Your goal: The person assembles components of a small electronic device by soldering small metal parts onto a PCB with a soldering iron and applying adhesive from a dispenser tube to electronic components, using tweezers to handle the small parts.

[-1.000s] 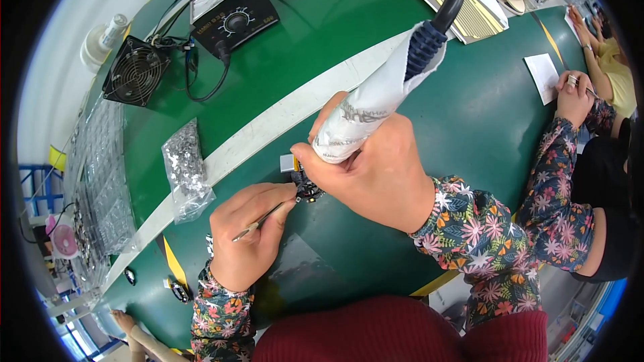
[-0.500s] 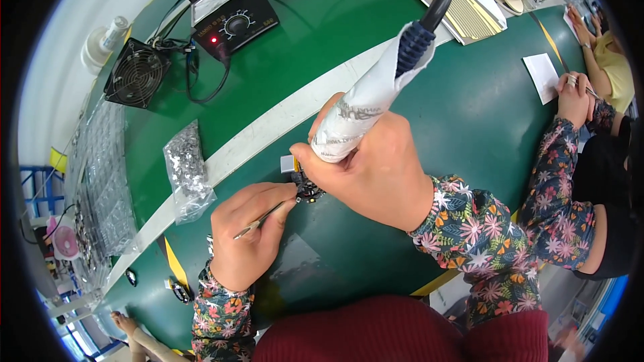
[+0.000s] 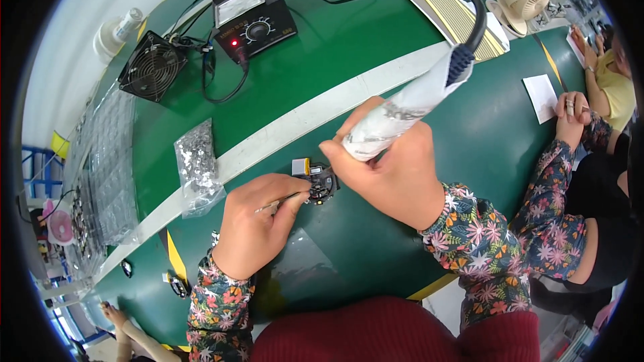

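Observation:
A small round black circuit assembly (image 3: 325, 186) lies on the green table in front of me, with a silver rectangular battery (image 3: 300, 167) at its far left edge. My left hand (image 3: 258, 224) is closed on thin metal tweezers (image 3: 276, 202), its fingertips at the assembly's left side. My right hand (image 3: 396, 171) grips a soldering iron (image 3: 402, 117) by its handle, which is wrapped in white paper. The iron slants up to the right; my fingers mostly hide its working end, close to the assembly's right side.
A black soldering station (image 3: 251, 20) with a lit red light stands at the back, its cable running to the iron. Left of it are a black fan (image 3: 153, 67) and a clear bag of small metal parts (image 3: 198, 167). Co-workers sit at right; a white paper (image 3: 541, 97) lies there.
My right hand and the soldering iron have shifted right, uncovering more of the round assembly. The left hand still holds the tweezers at it. The whole view has shifted slightly.

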Available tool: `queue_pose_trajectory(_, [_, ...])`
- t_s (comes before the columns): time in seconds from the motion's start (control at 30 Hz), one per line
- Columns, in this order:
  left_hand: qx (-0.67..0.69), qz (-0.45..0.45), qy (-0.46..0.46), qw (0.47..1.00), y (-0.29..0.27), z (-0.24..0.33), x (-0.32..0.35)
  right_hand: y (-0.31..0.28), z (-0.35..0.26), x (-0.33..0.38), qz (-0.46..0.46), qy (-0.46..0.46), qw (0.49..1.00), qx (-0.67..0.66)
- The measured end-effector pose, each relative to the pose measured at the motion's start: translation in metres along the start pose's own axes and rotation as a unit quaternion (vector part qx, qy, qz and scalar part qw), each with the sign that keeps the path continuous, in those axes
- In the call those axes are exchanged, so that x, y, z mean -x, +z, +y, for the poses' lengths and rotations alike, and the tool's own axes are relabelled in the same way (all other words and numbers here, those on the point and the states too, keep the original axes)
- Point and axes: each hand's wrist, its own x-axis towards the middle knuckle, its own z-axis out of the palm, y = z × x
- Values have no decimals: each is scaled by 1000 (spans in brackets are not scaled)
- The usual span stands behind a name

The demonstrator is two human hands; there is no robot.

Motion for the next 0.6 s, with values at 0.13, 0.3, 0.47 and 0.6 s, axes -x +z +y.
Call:
queue_pose_trajectory(0.13, [11,-3,-8,1000,-1,2,-2,-1,1,0,-3,6,1000,3])
queue_pose_trajectory(0.3, [23,3,-9,1000,-2,3,-1,0,1,0,-7,8,1000,-4])
queue_pose_trajectory(0.47, [20,15,4,1000,-1,-2,0,1,-1,-1,-8,8,1000,2])
queue_pose_trajectory(0.6, [28,12,2,1000,0,-2,1,1,-1,0,-15,29,999,-6])
